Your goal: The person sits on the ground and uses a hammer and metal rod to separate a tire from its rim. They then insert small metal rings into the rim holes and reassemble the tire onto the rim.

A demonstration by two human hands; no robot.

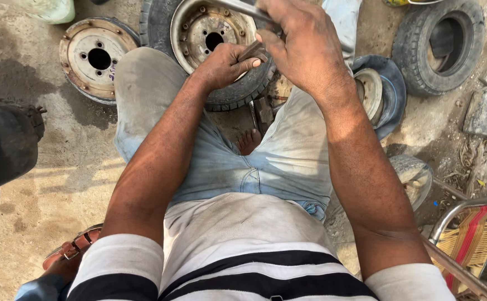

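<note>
- At the far left, a bare steel wheel rim lies flat on the sandy ground, rusty at its edge, well apart from my hands.
- My left hand is curled tight into a fist around a small dark tool, thumb pressed along it; I cannot tell what kind of tool it is.
- Under that fist sits the small tyre on its rim, between my knees, the tread against my jeans.
- My right hand is closed over a flat metal bar that runs up and left across the rim; the fingers fold down and touch my left thumb.
- Just right of my right wrist lies a blue-edged tyre with a pale rim.
- Farther right, a bare black tyre lies on the dirt.
- Bottom right, a metal-framed chair with woven straps.
</note>
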